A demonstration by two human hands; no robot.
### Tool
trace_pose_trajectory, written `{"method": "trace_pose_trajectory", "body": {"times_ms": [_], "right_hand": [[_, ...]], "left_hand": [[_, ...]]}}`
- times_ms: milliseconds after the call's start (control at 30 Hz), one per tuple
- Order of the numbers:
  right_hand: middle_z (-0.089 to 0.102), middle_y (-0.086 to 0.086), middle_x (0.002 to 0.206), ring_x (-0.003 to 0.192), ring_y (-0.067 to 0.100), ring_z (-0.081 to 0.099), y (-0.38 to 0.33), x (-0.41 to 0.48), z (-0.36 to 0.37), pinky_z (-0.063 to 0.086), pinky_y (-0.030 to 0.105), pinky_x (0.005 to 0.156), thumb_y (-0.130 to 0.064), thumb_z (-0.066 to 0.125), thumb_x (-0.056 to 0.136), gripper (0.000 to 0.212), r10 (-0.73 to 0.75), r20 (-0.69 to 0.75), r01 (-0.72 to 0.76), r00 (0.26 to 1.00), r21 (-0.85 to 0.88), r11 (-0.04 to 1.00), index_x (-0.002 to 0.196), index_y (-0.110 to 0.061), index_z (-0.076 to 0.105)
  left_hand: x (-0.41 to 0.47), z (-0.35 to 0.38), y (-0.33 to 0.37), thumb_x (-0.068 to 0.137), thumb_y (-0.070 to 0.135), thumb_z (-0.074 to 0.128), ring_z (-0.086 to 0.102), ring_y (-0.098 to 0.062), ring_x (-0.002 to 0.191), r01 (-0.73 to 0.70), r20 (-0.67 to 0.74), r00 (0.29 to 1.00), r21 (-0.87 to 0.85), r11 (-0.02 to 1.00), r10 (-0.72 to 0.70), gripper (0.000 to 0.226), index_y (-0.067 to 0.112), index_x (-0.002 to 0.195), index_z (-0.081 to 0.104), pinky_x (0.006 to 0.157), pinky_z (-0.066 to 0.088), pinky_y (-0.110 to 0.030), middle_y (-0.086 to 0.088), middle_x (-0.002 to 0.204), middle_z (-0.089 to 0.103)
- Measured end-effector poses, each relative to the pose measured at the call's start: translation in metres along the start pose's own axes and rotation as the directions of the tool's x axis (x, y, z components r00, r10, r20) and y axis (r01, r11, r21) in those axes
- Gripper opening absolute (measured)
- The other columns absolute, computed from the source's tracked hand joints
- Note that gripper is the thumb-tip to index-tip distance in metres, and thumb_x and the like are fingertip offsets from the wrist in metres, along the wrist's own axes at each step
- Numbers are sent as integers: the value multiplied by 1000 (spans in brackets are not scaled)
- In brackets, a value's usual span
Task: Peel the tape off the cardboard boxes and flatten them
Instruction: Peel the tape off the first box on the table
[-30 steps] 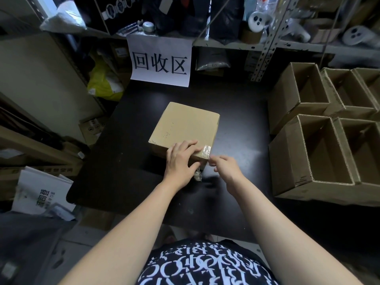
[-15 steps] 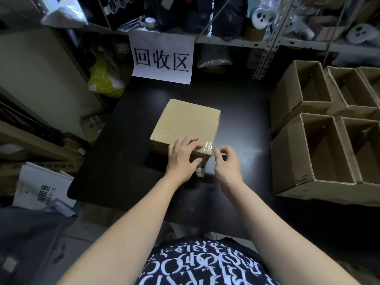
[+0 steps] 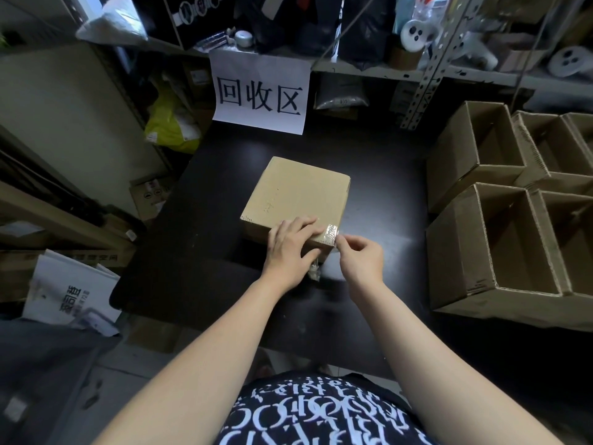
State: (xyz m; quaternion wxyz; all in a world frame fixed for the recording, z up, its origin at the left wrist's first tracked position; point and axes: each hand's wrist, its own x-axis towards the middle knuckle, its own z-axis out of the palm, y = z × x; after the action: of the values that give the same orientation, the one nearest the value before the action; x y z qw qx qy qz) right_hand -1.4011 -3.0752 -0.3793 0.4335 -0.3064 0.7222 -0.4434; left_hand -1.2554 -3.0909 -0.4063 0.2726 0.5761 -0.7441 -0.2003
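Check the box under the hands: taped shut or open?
Shut: the box has its top flat and closed; clear tape wraps its near corner.

Open boxes [image 3: 500, 220] wall the table's [image 3: 205, 252] right side. Bare table lies left of the sealed box [image 3: 295, 191]. A shelf [image 3: 369, 70] overhangs behind.

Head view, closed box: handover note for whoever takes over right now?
Left hand lies flat on the closed box, pressing near its front edge.
Right hand pinches the clear tape at the box's near right corner.
The box sits mid black table; open boxes stand at the right.
Done: tape end gripped, barely lifted.
Left: peel the tape off, flatten this box, then the open ones.
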Motion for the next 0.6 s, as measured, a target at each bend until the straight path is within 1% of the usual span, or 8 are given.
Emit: {"method": "trace_pose_trajectory", "body": {"times_ms": [67,200,333,400,467,500,533,600], "right_hand": [[74,-10,84,87,7,71,1,-2,0,45,7,64,-20,71,95,9,-33,-9,33,999,-3,999,89,-18,76],[75,-9,86,84,5,68,1,-5,-3,46,8,68,-21,66,98,13,-97,-13,96,995,-21,995,89,-20,75],[73,-7,90,87,10,68,4,-6,-3,55,29,82,-21,61,101,17,-115,8,116,993,-45,992,87,-24,70],[68,-1,105,90,12,68,6,-8,0,59,42,89,-25,57,103,14,-102,31,104,994,-46,994,91,-23,65],[50,1,123,83,8,67,5,-11,0,62,42,85,-31,54,106,16,-59,53,62,997,-41,997,99,-19,61],[42,0,126,77,5,67,4,-13,0,63,39,82,-35,54,106,20,-31,61,33,998,-41,999,103,-16,60],[40,1,128,74,3,67,3,-14,0,64,37,79,-39,56,104,25,-2,64,4,998,-28,1000,105,-14,60],[49,8,126,81,7,68,1,-14,0,65,36,74,-43,63,100,32,43,71,-46,997,42,998,104,-11,60]], "left_hand": [[0,0,0,86,22,77,41,-12,129,-3,7,1000,2,1000,3,45,30,128,66,117,20,-36,16,142,52],[1,-1,0,86,21,77,41,-11,128,-12,9,1000,7,1000,12,45,30,128,66,118,20,-38,16,141,52],[1,1,-1,85,21,78,44,-14,128,-10,10,1000,5,1000,10,45,32,127,65,117,22,-39,17,141,52],[1,0,-1,85,21,78,44,-15,129,-11,10,1000,5,1000,11,46,31,128,65,118,23,-41,15,142,52],[2,0,-1,85,21,78,44,-15,129,-13,14,1000,8,1000,13,46,30,127,66,118,22,-41,15,142,52],[2,0,-1,85,21,78,44,-15,129,-12,13,1000,9,1000,12,46,31,128,66,118,23,-41,15,142,52],[2,0,-2,85,22,78,45,-15,128,-11,11,1000,10,1000,11,46,31,128,66,117,23,-39,16,142,52],[2,1,-2,84,22,78,46,-16,126,-14,5,1000,9,1000,14,45,31,127,66,115,24,-37,16,141,53]]}}
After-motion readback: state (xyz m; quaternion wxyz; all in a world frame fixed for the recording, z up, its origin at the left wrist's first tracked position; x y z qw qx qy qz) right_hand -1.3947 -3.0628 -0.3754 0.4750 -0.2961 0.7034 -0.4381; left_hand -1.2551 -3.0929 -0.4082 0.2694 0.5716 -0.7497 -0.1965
